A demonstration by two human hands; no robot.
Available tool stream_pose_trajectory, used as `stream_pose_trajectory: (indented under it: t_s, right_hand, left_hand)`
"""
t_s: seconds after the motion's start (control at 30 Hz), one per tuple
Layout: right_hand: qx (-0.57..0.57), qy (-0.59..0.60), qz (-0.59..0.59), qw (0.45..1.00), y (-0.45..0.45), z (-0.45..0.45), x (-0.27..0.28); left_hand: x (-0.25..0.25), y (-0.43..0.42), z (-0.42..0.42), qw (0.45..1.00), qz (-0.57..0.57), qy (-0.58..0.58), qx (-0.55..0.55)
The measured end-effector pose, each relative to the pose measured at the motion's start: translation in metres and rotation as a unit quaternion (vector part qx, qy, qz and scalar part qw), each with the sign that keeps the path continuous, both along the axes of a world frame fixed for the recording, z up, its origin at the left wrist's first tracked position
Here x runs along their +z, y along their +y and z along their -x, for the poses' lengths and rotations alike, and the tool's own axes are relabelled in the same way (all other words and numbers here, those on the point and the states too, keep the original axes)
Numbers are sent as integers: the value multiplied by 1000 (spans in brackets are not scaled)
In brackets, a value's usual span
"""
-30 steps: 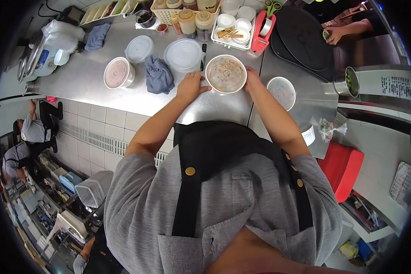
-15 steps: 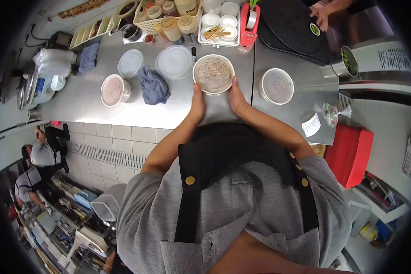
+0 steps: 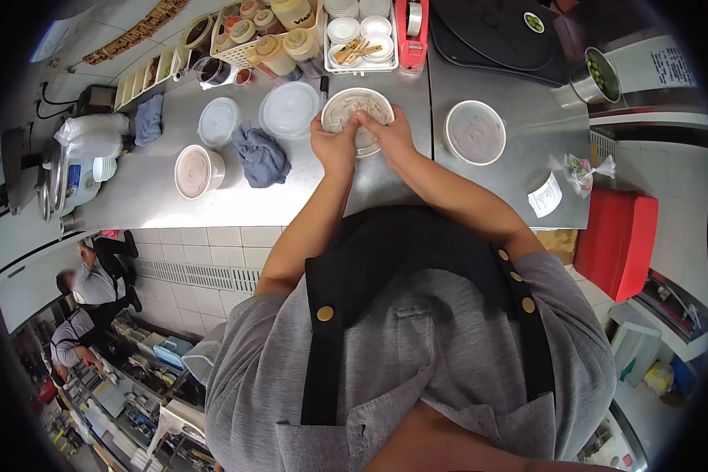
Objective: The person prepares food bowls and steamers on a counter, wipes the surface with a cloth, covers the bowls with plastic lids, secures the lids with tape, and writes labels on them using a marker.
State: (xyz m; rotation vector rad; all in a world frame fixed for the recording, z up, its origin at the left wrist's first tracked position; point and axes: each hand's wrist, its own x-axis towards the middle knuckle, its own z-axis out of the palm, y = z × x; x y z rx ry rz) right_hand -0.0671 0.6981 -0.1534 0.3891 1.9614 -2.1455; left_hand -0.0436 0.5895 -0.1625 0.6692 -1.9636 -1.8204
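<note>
A round white bowl with a clear lid (image 3: 357, 103) stands on the steel counter (image 3: 385, 177) in front of me. My left hand (image 3: 336, 145) and my right hand (image 3: 389, 134) are wrapped round its near side, with both thumbs pressed on the lid. Food shows faintly through the lid. To the right is another lidded bowl (image 3: 475, 132). A lidded tub with pinkish contents (image 3: 198, 171) stands at the left, beside a crumpled blue-grey cloth (image 3: 261, 155). Two loose clear lids, a smaller one (image 3: 219, 123) and a larger one (image 3: 289, 110), lie behind the cloth.
Sauce bottles (image 3: 274, 53) in a basket, a white tray of small cups (image 3: 361, 39) and a red tape dispenser (image 3: 411, 35) line the back. Black trays (image 3: 492, 35), a metal pot (image 3: 595, 77), a paper slip (image 3: 544, 195) and a red bin (image 3: 617, 244) are rightward. Two people (image 3: 98, 275) are behind left.
My hands moved from the bowl's sides so the thumbs now lie over its lid. The co-worker's hand at the top right has left view. The camera view has shifted.
</note>
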Motion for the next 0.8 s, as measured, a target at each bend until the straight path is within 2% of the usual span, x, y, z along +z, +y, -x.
stream_pose_trajectory:
  t_s: [0.07,0.17,0.27,0.33,0.37,0.43,0.57,0.63,0.7,0.77,0.8]
  right_hand:
    - [-2,-29,-1,1000,0,4,0]
    - [-25,-64,50,996,-2,6,-17]
    - [-22,-2,-6,1000,7,17,-34]
    - [12,116,-136,984,22,26,-30]
    - [6,118,-141,983,33,37,-26]
    - [-52,267,-314,910,59,67,5]
    - [-64,293,-388,871,90,117,25]
    - [-65,333,-465,818,93,127,32]
    - [-65,317,-450,833,96,147,17]
    - [-81,291,-345,889,107,177,-18]
    - [-83,290,-345,889,106,183,-20]
  left_hand:
    - [4,1,2,987,-156,48,4]
    - [-2,-6,4,983,-178,34,24]
    - [-11,-17,4,991,-134,-11,18]
    - [5,-23,-1,989,-148,-26,5]
    - [12,-25,-2,986,-159,-44,2]
    - [1,-30,-3,996,-74,-3,39]
    - [2,-43,-12,998,-47,-16,37]
    - [6,-49,-13,998,-40,-17,40]
    - [12,-57,-11,995,-64,-53,55]
    - [3,-59,5,996,-66,-10,66]
    - [8,-55,18,1000,14,12,1]
